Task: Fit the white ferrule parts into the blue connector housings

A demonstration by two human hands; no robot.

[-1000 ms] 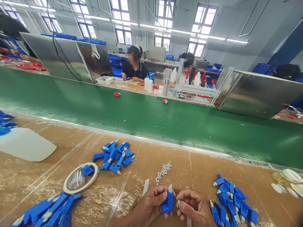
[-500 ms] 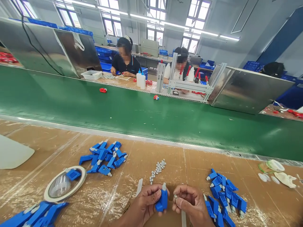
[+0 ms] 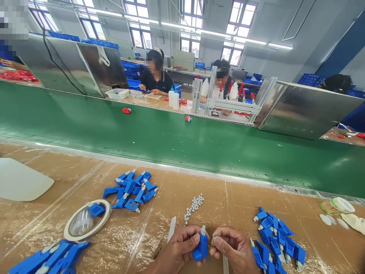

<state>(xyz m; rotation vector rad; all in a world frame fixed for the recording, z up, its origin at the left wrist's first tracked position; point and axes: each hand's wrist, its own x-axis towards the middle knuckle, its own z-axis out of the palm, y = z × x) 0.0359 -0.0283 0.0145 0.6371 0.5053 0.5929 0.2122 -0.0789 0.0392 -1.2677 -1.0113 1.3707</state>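
My left hand (image 3: 182,245) is closed around a blue plastic part (image 3: 201,248) with a light grey tip pointing up. Close to its right side, my right hand (image 3: 234,247) pinches a small grey piece (image 3: 213,240), mostly covered by the thumb and fingers. A little gap shows between that piece and the blue part. Beyond the hands lies a loose trail of small grey pieces (image 3: 195,204). To the right of my right hand is a heap of blue parts (image 3: 274,236) with grey tips.
More blue parts lie in a heap (image 3: 132,189) and at the lower left (image 3: 54,258). A tape roll (image 3: 107,219) rests near them. A green conveyor (image 3: 159,140) crosses beyond the table, carrying red parts (image 3: 126,110). People sit across it. A tub (image 3: 339,205) stands far right.
The view has turned slightly left, so the surroundings appear shifted right. My right hand is a little closer to the blue part. Another person now shows at the far left edge.
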